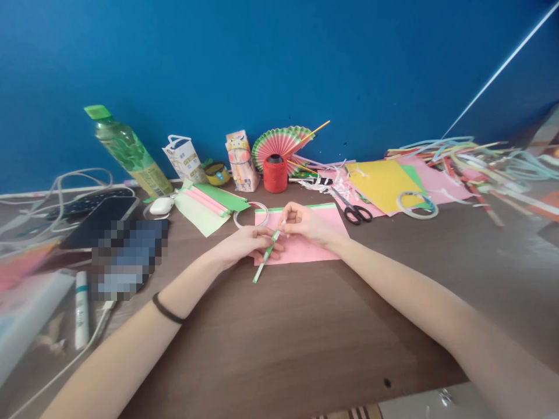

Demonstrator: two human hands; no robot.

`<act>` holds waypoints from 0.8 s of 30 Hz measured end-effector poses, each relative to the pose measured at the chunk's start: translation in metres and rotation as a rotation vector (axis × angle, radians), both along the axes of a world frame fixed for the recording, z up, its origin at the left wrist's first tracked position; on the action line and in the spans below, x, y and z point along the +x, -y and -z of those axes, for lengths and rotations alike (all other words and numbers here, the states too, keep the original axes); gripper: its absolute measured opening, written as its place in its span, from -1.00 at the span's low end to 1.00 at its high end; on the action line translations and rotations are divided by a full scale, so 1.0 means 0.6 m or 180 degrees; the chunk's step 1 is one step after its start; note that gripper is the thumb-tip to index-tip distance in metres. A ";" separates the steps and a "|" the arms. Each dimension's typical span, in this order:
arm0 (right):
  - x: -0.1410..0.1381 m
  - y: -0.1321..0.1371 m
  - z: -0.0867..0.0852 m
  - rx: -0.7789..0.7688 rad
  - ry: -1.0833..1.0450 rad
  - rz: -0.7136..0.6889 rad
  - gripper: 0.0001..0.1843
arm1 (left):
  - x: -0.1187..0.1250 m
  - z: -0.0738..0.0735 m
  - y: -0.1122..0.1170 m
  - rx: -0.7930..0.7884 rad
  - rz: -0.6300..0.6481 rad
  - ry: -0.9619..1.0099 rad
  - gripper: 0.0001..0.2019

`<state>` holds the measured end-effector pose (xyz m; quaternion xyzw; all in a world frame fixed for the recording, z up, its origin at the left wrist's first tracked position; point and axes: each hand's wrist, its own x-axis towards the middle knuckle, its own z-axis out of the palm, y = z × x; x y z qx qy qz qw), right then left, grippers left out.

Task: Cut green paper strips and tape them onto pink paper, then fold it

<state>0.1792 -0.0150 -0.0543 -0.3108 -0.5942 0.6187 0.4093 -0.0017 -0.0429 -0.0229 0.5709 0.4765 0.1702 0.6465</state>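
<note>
Over a pink paper sheet with a green band along its far edge, my left hand grips a narrow green paper strip with white along it. The strip slants down toward the table's near side, its lower end sticking out below the fingers. At its upper end, my right hand pinches a small white piece, perhaps tape or backing paper; its exact kind is too small to tell. Just behind my left hand lies a roll of tape.
Scissors lie right of the pink sheet, near yellow paper and another tape roll. A red thread spool and folded paper fan stand behind. Leftward are a green bottle, rolled papers and a marker.
</note>
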 end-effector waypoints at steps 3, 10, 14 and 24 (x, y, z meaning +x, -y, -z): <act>-0.002 -0.001 0.002 -0.0016 -0.0012 0.0024 -0.68 | -0.001 -0.001 0.000 -0.0017 0.0011 0.0051 -0.70; -0.004 0.000 0.002 0.0037 0.0049 0.0088 -0.66 | -0.001 0.000 -0.001 -0.0026 -0.0033 0.0118 -0.68; -0.006 0.001 0.001 0.0032 0.0058 0.0149 -0.66 | -0.001 0.001 0.000 -0.0028 -0.0010 0.0083 -0.67; -0.008 -0.001 0.005 0.0049 -0.0025 0.0136 -0.64 | -0.001 0.001 0.001 0.0041 0.0009 0.0122 -0.65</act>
